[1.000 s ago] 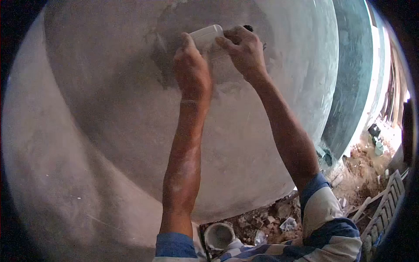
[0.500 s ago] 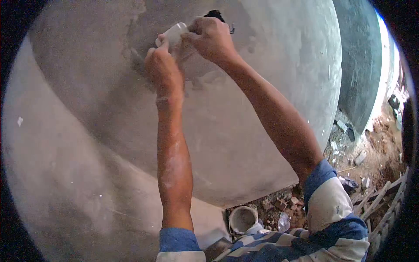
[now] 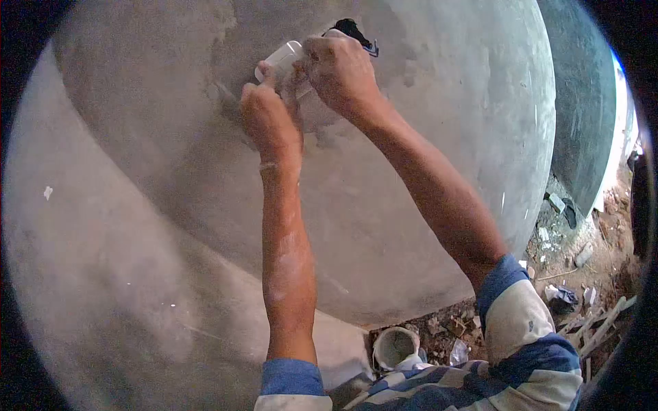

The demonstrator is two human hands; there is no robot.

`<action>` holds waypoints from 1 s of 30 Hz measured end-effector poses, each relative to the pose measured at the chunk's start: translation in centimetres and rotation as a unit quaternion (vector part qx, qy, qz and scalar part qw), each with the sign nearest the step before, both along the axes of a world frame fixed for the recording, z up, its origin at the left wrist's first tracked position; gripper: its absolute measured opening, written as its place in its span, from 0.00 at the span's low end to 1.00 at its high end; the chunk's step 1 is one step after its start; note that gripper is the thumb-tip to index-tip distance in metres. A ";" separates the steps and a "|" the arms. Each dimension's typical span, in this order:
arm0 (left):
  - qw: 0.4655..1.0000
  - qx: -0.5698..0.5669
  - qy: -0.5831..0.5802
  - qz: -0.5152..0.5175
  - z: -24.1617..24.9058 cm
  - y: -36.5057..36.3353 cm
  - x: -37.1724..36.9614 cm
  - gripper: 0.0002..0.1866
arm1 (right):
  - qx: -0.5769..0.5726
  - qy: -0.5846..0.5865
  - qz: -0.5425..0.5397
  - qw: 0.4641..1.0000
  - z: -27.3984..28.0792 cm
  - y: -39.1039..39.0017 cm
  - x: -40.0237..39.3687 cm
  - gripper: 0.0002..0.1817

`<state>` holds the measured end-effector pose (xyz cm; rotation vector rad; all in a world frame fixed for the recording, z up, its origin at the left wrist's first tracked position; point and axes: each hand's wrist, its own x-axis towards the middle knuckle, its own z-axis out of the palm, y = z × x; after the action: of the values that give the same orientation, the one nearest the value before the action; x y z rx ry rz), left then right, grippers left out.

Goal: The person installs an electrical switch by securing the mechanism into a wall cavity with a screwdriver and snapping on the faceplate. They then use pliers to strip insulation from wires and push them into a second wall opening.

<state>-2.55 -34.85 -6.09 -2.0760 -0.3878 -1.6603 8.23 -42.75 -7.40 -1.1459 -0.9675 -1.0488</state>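
Note:
In the head view, my left hand (image 3: 272, 118) is closed on a pale, shiny plastic piece with rounded corners (image 3: 279, 59), its thumb lying along the near side. The piece is held tilted in front of the grey plastered wall (image 3: 411, 178). My right hand (image 3: 340, 74) is beside its right end, with fingers curled inward; what they pinch is hidden. Just above the right knuckles, a black item (image 3: 354, 31) shows against the wall, with a small hooked metal part (image 3: 374, 48) at its right. I cannot make out what the black item is.
A round bucket with a grey inside (image 3: 396, 348) stands low, close to my body. Broken bricks and rubble (image 3: 445, 327) lie along the wall's foot. To the right are another curved wall (image 3: 582, 103), debris on soil and pale wooden sticks (image 3: 603, 322).
The view has shifted, so the wall, bucket and arms appear further right. Both hands stay close together at the plastic piece. More of the black item shows above my right hand.

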 end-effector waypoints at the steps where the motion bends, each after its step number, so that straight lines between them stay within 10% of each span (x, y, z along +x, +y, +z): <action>1: 0.999 -0.033 0.006 -0.008 0.2 -0.1 0.0 0.12 | -0.003 0.001 -0.002 1.000 0.0 0.1 0.2 0.12; 25: 0.998 0.048 0.035 -0.011 1.3 2.9 0.6 0.07 | -0.142 0.079 -0.027 0.986 1.9 -1.5 -0.5 0.12; 30: 0.998 0.015 0.043 -0.044 0.1 1.9 -0.8 0.14 | -0.031 -0.022 -0.001 0.999 0.7 0.1 2.1 0.17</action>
<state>-3.31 -32.99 -6.01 -2.1618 -0.2446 -1.6098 10.33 -42.63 -6.74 -1.1791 -1.0408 -1.0557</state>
